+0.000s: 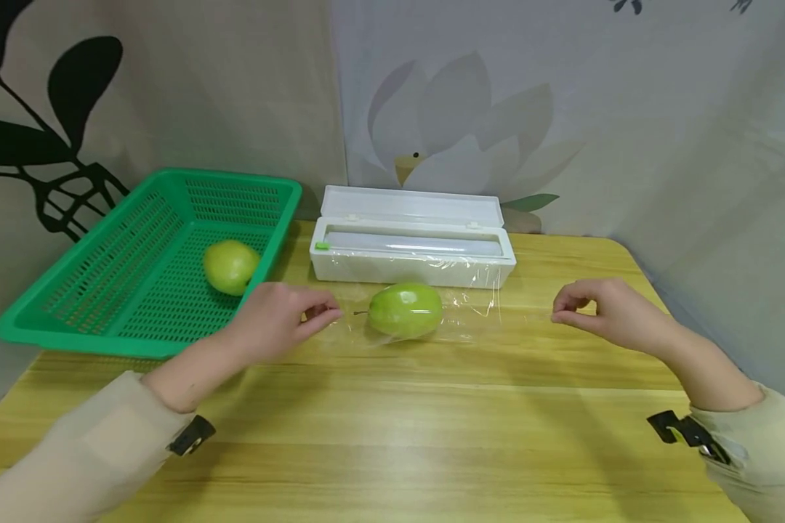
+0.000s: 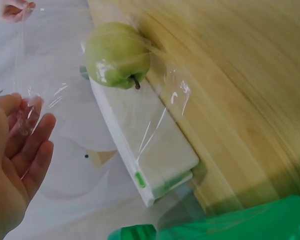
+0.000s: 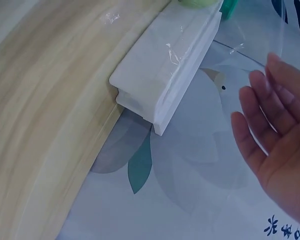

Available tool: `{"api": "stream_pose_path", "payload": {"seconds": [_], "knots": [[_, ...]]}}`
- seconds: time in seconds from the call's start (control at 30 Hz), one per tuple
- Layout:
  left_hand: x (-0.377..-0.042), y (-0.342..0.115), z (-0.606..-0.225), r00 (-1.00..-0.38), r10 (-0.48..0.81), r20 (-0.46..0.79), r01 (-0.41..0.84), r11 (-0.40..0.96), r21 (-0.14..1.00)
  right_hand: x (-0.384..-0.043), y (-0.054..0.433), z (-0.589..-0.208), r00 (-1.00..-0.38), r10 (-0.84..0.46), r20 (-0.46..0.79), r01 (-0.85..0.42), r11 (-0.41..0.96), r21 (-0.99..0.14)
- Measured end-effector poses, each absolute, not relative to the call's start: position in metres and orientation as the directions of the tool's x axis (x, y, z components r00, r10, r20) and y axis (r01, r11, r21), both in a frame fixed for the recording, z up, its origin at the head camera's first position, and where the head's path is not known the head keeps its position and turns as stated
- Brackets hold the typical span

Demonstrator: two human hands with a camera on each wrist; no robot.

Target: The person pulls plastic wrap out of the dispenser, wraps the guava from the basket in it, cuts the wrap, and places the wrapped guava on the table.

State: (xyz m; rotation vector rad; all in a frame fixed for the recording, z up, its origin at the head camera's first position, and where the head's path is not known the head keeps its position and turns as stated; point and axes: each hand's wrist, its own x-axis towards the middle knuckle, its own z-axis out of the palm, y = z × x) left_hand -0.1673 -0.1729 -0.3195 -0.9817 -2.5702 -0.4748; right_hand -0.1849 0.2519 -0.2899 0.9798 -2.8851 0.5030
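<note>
A green pear (image 1: 405, 311) lies on its side on the table, its stem pointing left, with clear plastic wrap (image 1: 472, 312) around it. My left hand (image 1: 289, 319) is left of the pear and pinches an edge of the wrap; the film bunches at its fingertips in the left wrist view. To the right, my right hand (image 1: 611, 316) pinches the film's other side between thumb and finger. Behind the pear stands a white wrap dispenser (image 1: 412, 270), lid raised, its roll (image 1: 412, 243) visible and film hanging over its front.
At the left a green plastic basket (image 1: 137, 347) holds a yellow-green pear (image 1: 230, 267). A green slider (image 1: 322, 246) sits at the dispenser's left end. The wooden table (image 1: 392, 443) ends against a printed cloth (image 1: 255, 94) behind it.
</note>
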Motion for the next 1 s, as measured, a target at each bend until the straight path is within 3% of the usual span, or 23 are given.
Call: {"api": "stream_pose_path", "payload": {"seconds": [0.33, 0.63, 1.0], "knots": [[-0.184, -0.17, -0.315, -0.722, 0.514, 0.464, 0.635, 0.758, 0.148, -0.205, 0.246, -0.285, -0.842, -0.527, 0.113, -0.534, 0.789, -0.303], [-0.195, -0.168, -0.313, -0.734, 0.461, 0.499, 0.592, 0.794, 0.139, -0.218, 0.244, -0.284, -0.838, -0.519, 0.167, -0.545, 0.781, -0.306], [-0.222, -0.158, -0.319, -0.887, 0.31, 0.342, 0.399, 0.888, 0.23, -0.244, 0.238, -0.294, -0.899, -0.431, 0.079, -0.431, 0.835, -0.342]]}}
